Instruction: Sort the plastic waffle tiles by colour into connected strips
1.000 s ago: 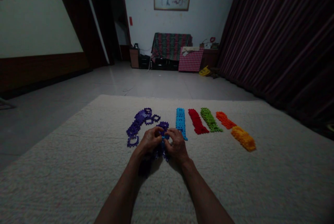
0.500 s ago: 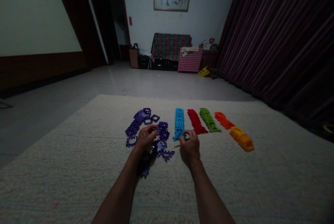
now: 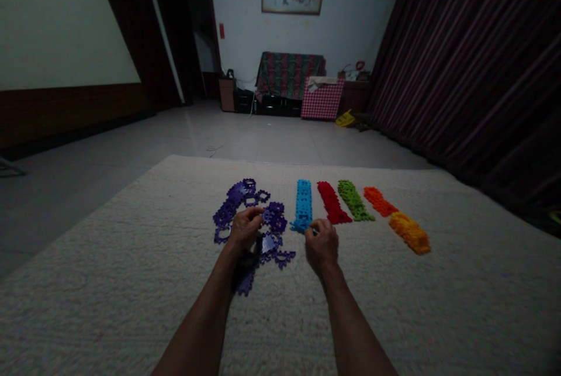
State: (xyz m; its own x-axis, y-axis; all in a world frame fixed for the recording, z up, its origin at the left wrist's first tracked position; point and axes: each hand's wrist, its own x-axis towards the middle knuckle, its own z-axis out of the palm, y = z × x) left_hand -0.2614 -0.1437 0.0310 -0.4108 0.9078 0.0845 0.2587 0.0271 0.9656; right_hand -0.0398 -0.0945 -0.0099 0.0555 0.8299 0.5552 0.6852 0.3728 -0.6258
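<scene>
My left hand [image 3: 246,228] is over the loose purple interlocking pieces [image 3: 236,193], thumb and forefinger drawn together. Purple pieces lie right at those fingertips, and I cannot make out what is between them. My right hand [image 3: 322,242] is closed at the near end of a row of blue interlocking pieces [image 3: 303,200]. Its fingertips pinch a blue piece there, partly hidden by the fingers. More purple pieces [image 3: 268,242], some solid and some open frames, lie flat beside and below my left hand.
Right of the blue row lie rows of red [image 3: 332,203], green [image 3: 354,200], orange [image 3: 379,200] and yellow [image 3: 409,233] pieces. All rest on a pale carpet [image 3: 131,282]. Beyond it are a tiled floor, a low cabinet under a cloth [image 3: 289,75], and a dark curtain [image 3: 460,60] at right.
The view has shifted slightly, so the whole scene sits a little further right. Both hands stay at about the same spots among the pieces.
</scene>
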